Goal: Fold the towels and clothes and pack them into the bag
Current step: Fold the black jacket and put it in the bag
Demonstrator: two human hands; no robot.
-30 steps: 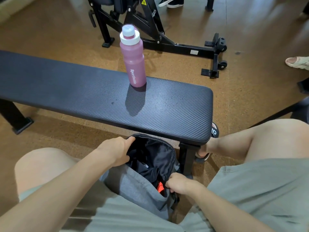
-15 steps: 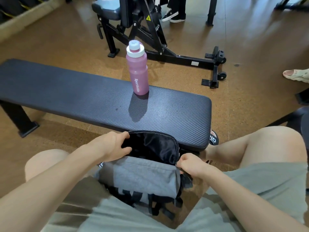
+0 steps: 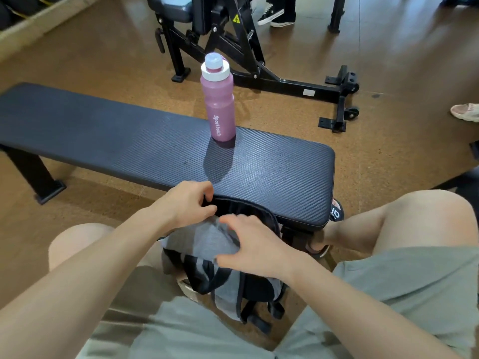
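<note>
A grey and black backpack (image 3: 207, 244) stands between my knees, against the near edge of the black bench (image 3: 155, 146). My left hand (image 3: 189, 203) pinches the black top rim of the bag at its far left. My right hand (image 3: 248, 244) lies over the grey top panel with fingers spread and slightly bent, blurred by motion. The bag's black straps hang on the side facing me. The inside of the bag is hidden by its top and my hands. No towels or clothes show outside the bag.
A pink sport bottle (image 3: 219, 102) with a white cap stands upright on the bench. A black gym machine frame (image 3: 259, 71) stands beyond it on the brown floor. Other people's feet (image 3: 274, 15) show at the top and a slipper (image 3: 466, 112) at the far right.
The bag's opening has been drawn closed and the bag lifted higher. My right hand moved from the bag's right side onto its grey top. My left hand stayed on the rim.
</note>
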